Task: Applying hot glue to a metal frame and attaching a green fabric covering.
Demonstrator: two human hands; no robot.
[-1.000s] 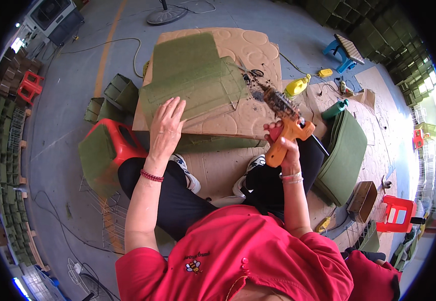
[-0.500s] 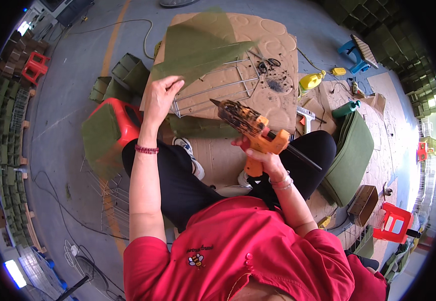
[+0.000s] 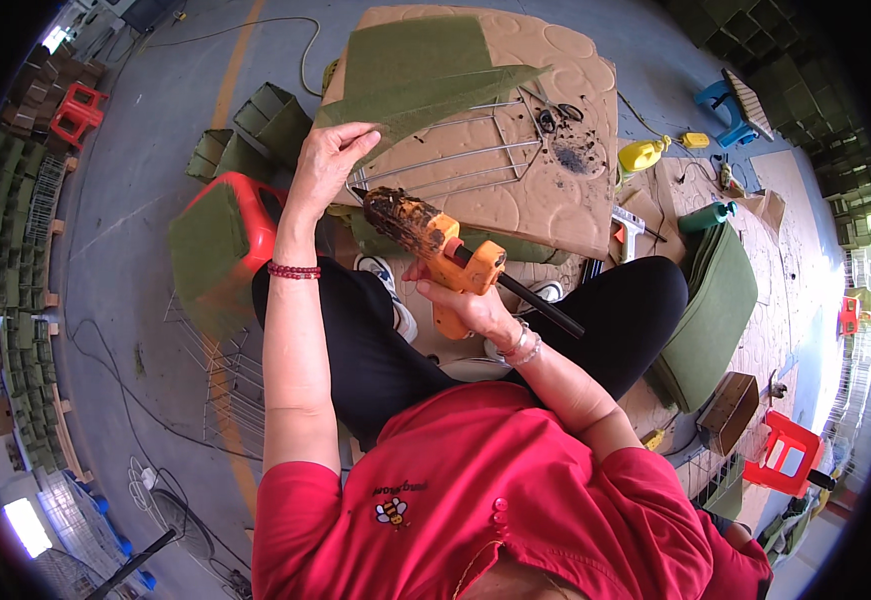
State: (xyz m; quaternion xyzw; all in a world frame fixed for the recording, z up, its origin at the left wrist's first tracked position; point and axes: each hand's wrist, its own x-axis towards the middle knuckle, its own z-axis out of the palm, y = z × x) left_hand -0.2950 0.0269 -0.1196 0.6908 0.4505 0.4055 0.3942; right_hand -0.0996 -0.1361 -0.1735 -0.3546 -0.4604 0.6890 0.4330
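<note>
My left hand [image 3: 332, 163] pinches the near edge of a green fabric sheet [image 3: 420, 55], whose lower part is folded up over a metal wire frame [image 3: 455, 155]. Both lie on the cardboard-topped work surface [image 3: 565, 215]. In my right hand [image 3: 470, 305] is an orange hot glue gun [image 3: 440, 245] with a dark, crusted front and a black glue stick sticking out of its back. The nozzle points at the frame's near left corner, just below my left hand. I cannot tell whether it touches the wire.
Scissors [image 3: 547, 120] lie on the cardboard. To the left stand a red stool [image 3: 255, 225] draped with green fabric and green boxes [image 3: 265, 120]. Stacked green sheets [image 3: 710, 320], a yellow bottle [image 3: 643, 155] and a white glue gun [image 3: 630, 225] are at the right.
My right hand has brought the glue gun left, up to the frame's near left corner. My left hand keeps its pinch on the fabric. The whole view has shifted slightly.
</note>
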